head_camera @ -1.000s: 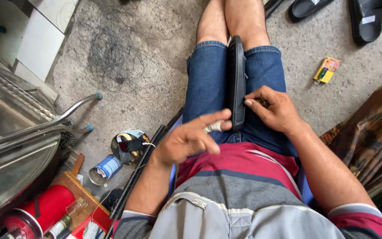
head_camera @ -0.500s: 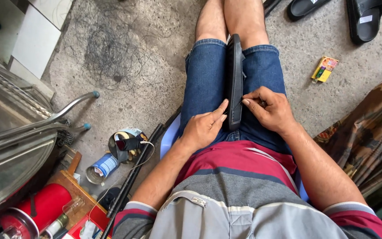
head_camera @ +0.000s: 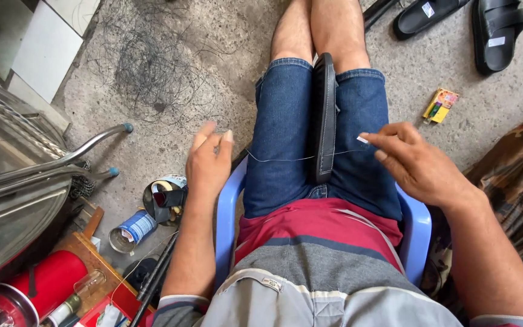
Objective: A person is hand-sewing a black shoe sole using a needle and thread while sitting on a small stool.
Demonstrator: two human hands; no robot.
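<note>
Seen from the head camera looking down, a person sits on a blue chair (head_camera: 417, 225) in denim shorts with a long black strap (head_camera: 324, 118) clamped upright between the thighs. A thin pale thread (head_camera: 279, 159) runs taut through the strap, out to both sides. The right hand (head_camera: 422, 165), right of the strap, pinches one thread end between fingertips. The left hand (head_camera: 209, 162), left of the strap, is spread with fingers loose; whether it grips the other end cannot be told. The hands are well apart. Judging from the thread already passed through and pulled tight, a stitch looks part made; how much of the strap is sewn cannot be seen. The floor is rough grey concrete, strewn with thread scraps left of the strap. Black sandals (head_camera: 455, 21) lie beyond it to the right, a tin can (head_camera: 129, 230) and a red cylinder (head_camera: 34, 290) lower left.
</note>
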